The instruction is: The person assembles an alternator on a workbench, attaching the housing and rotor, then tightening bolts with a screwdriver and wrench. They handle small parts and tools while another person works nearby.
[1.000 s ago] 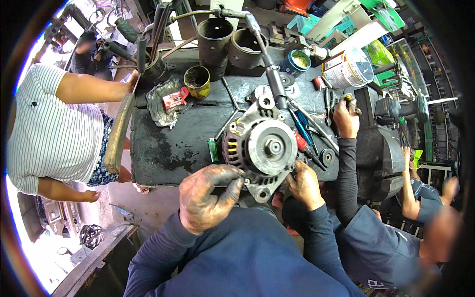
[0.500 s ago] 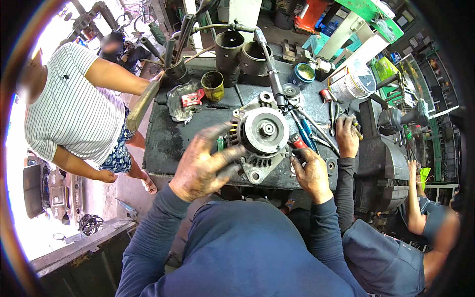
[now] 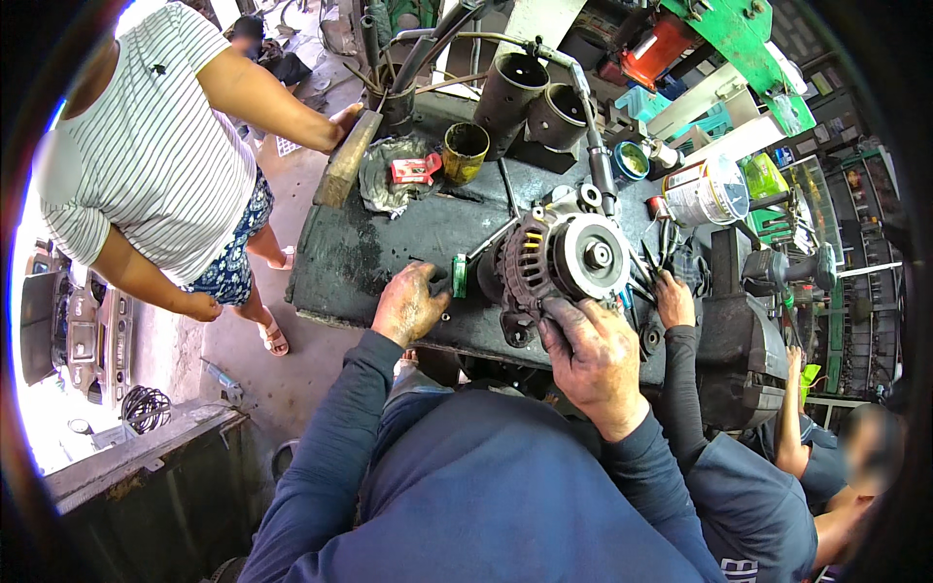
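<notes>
Head view: my right hand [image 3: 593, 355] grips the near lower edge of the alternator [image 3: 564, 267], fingers curled over its housing. My left hand [image 3: 410, 306] rests palm-down on the bench [image 3: 369, 248], fingers loosely bent, holding nothing that I can see; a small green piece [image 3: 459, 275] lies just beside its fingertips.

The alternator sits tilted on the bench, pulley facing up toward me, just right of my left hand and directly ahead of my right.

Risks, as I judge them: both hands are greasy, so the one-handed grip could slip and let the heavy unit roll off the near bench edge. A co-worker's hand [image 3: 673, 301] is close to my right, touching the tools [image 3: 646, 272] beside the alternator; any sudden turn of the unit could pinch those fingers.

Pose: both forearms come up from below, the right wrist bent forward over the housing, the left arm angled outward, wrist flat. A person in a striped shirt [image 3: 155, 146] stands well to my left.
</notes>
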The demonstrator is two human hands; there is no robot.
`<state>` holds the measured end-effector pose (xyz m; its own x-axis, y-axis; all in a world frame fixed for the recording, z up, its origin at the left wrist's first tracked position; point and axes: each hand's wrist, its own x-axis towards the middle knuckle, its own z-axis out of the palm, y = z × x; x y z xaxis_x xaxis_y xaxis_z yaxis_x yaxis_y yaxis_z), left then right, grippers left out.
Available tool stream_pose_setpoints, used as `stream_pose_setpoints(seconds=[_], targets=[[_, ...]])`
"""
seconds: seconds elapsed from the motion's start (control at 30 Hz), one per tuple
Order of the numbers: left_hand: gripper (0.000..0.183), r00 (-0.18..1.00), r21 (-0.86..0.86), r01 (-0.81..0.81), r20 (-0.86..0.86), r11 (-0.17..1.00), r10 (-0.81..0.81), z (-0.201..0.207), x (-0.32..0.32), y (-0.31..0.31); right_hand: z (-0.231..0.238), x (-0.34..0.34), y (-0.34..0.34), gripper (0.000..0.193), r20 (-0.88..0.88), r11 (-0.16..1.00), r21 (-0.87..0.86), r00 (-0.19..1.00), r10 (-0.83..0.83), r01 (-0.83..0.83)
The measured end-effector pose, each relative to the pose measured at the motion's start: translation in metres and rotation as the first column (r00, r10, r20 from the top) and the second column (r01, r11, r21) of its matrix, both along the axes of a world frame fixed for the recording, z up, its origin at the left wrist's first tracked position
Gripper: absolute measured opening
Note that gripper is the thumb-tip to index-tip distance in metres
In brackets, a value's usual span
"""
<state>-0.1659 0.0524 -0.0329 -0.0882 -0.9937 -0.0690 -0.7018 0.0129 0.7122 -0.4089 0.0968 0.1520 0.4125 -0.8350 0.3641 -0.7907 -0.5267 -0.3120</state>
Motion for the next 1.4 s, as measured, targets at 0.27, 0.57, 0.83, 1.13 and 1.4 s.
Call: stream_pose_setpoints(seconds=[0.27, 0.57, 0.83, 1.13, 1.4], targets=[[0.034, 0.942, -0.053, -0.096, 0.318, 0.994, 0.108, -0.017, 0.039, -0.012, 0.003, -0.009, 0.012, 0.028, 0.112, 0.994, 0.02, 0.987, -0.113, 0.112], [0.031, 0.951, -0.058, 0.296, 0.107, 0.953, -0.289, -0.028, -0.004, -0.11, -0.073, -0.106, 0.056, 0.023, -0.11, 0.771, 0.35, 0.84, -0.531, 0.533], [0.033, 0.862, 0.21, 0.404, 0.238, 0.89, -0.448, -0.014, -0.048, -0.162, -0.129, -0.115, 0.109, 0.024, -0.317, 0.535, 0.605, 0.795, -0.517, 0.59], [0.037, 0.714, 0.046, 0.684, 0.161, 0.728, -0.681, -0.022, -0.029, -0.154, -0.163, -0.14, 0.115, 0.032, -0.27, 0.664, 0.618, 0.907, -0.323, 0.421], [0.024, 0.788, 0.143, 0.607, 0.014, 0.782, -0.615, -0.034, -0.032, -0.161, -0.181, -0.152, 0.115, 0.046, -0.286, 0.665, 0.605, 0.899, -0.331, 0.438]])
